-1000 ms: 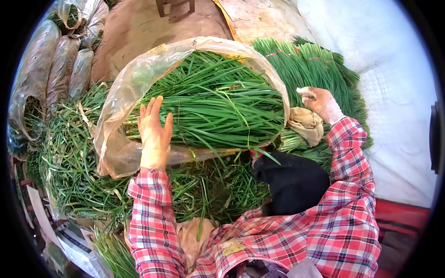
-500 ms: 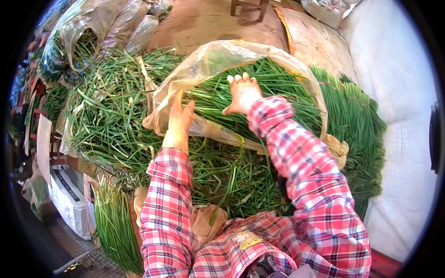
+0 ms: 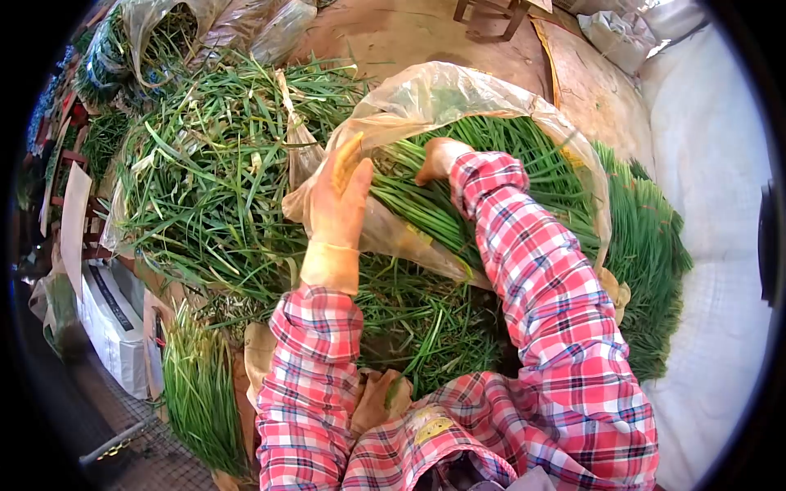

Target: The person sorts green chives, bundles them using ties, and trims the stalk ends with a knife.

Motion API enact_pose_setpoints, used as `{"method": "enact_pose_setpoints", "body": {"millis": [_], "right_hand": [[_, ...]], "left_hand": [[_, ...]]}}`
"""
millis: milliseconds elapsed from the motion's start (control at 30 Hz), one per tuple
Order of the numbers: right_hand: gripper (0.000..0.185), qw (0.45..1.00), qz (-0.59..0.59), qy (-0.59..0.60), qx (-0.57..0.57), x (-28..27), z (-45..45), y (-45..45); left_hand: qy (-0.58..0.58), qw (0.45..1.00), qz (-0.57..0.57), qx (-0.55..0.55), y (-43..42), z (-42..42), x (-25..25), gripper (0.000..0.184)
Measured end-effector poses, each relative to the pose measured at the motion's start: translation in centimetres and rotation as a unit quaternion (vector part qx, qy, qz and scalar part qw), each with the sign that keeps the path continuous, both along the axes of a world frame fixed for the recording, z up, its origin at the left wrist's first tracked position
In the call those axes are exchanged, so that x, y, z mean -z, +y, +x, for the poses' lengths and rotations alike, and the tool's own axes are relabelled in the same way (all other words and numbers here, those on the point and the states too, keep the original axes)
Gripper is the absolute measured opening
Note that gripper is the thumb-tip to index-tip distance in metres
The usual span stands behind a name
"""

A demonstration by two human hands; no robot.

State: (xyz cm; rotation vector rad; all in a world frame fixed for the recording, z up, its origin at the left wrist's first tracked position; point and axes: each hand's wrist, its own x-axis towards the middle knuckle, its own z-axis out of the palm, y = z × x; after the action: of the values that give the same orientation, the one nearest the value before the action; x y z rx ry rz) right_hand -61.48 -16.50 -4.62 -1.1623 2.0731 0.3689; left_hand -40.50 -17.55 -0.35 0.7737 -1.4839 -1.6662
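A clear plastic bag (image 3: 483, 88) lies with its mouth wide around long green chive-like stalks (image 3: 417, 200). My left hand (image 3: 340, 196) is at the bag's left rim, its fingers stretched up and the thumb apart. A yellowish covering shows on its fingers and wrist. Inside the bag mouth, my right hand (image 3: 442, 159) bends down onto the stalks. Its fingertips are hidden there, so I cannot tell whether they grip any.
Loose leafy trimmings (image 3: 205, 180) are heaped to the left. Bundled stalks (image 3: 643, 254) stand at the right beside a white sheet (image 3: 720, 196). Another bundle (image 3: 196, 385) stands lower left near a white box (image 3: 115, 331). A wooden stool (image 3: 514, 18) is at the back.
My right hand has gone from spread fingers on top of the stalks to bent down into them. My left hand stays by the rim. The whole view has shifted slightly.
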Motion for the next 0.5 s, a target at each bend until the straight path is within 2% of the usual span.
{"method": "enact_pose_setpoints", "body": {"millis": [33,67,133,167,200,267,300,333,367,400,433,467,500], "right_hand": [[0.062,0.994,-0.105,-0.015,0.025,-1.1,-0.1,2.0],[0.055,0.99,-0.12,-0.058,0.035,-0.9,-1.1,2.6],[0.052,0.967,-0.168,-0.168,0.097,-2.8,-2.4,4.5],[0.068,0.96,-0.205,-0.166,0.09,-1.7,-3.6,5.2],[0.072,0.944,-0.195,-0.238,0.117,-4.4,-3.4,6.4],[0.072,0.938,-0.239,-0.229,0.102,-6.0,-4.1,8.8],[0.072,0.904,-0.262,-0.315,0.124,-5.2,-5.1,10.1],[0.059,0.894,-0.275,-0.325,0.14,-6.8,-4.5,11.6],[0.061,0.871,-0.294,-0.364,0.152,-7.8,-4.2,12.8],[0.064,0.846,-0.313,-0.4,0.162,-8.7,-3.9,14.0],[0.066,0.851,-0.277,-0.402,0.196,-9.8,-3.4,14.9],[0.067,0.892,-0.249,-0.334,0.178,-10.9,-2.8,15.4],[0.067,0.903,-0.206,-0.339,0.164,-11.3,-2.3,16.0]], "left_hand": [[0.013,0.999,0.011,-0.042,0.8,-0.2,0.6,0.04],[0.016,0.999,0.011,-0.042,1.5,-0.2,0.9,0.04],[-0.035,0.99,0.121,-0.062,2.9,0.0,1.7,0.033],[-0.05,0.99,0.123,-0.044,3.3,0.0,3.2,0.028],[-0.047,0.99,0.123,-0.042,3.9,-0.2,4.0,0.028],[-0.056,0.983,0.173,0.011,5.2,-1.1,4.6,0.031],[-0.09,0.984,0.148,0.051,5.9,-1.8,4.5,0.039],[-0.177,0.979,0.046,0.085,6.2,-2.7,5.1,0.05],[-0.184,0.972,-0.086,0.115,6.9,-3.3,5.8,0.053],[-0.187,0.948,-0.217,0.141,7.7,-4.2,4.4,0.056],[-0.225,0.927,-0.249,0.169,8.4,-5.3,3.3,0.058],[-0.249,0.905,-0.307,0.155,9.1,-6.4,3.7,0.057],[-0.345,0.872,-0.293,0.185,9.2,-7.0,2.6,0.052]]}}
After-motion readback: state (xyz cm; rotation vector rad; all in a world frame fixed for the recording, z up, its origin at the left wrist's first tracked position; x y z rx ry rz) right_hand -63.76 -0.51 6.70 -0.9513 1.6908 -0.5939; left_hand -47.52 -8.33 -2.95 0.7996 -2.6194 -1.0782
